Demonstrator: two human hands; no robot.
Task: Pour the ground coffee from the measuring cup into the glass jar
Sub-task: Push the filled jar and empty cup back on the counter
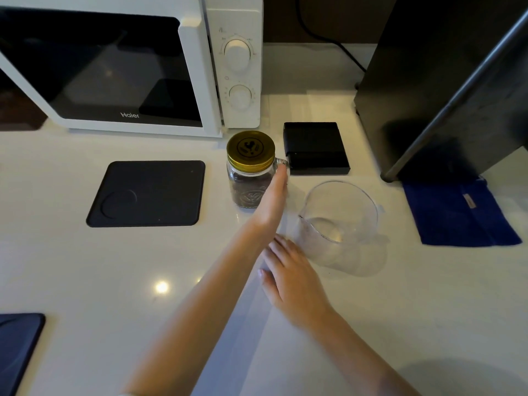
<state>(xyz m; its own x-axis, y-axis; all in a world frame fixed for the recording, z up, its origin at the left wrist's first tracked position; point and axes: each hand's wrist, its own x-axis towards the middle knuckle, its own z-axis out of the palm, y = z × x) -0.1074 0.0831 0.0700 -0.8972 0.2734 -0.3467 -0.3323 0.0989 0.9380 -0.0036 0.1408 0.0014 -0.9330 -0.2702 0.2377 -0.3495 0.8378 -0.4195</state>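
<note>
A glass jar (pixel 248 186) with a handle and a gold screw lid (pixel 250 150) stands upright on the white counter, in front of the microwave. Dark ground coffee fills its lower part. My left hand (pixel 275 195) stretches flat along the jar's right side, fingertips at the handle, not wrapped around it. The clear plastic measuring cup (pixel 340 224) stands to the right of the jar and looks empty. My right hand (pixel 288 272) hovers low over the counter just left of the cup's base, fingers apart, holding nothing.
A white microwave (pixel 120 67) stands behind the jar. A black scale (pixel 315 148) sits right of the jar, a dark mat (pixel 147 194) to its left, another mat (pixel 17 347) at the bottom left. A blue cloth (pixel 457 212) and a dark appliance (pixel 440 81) stand at the right.
</note>
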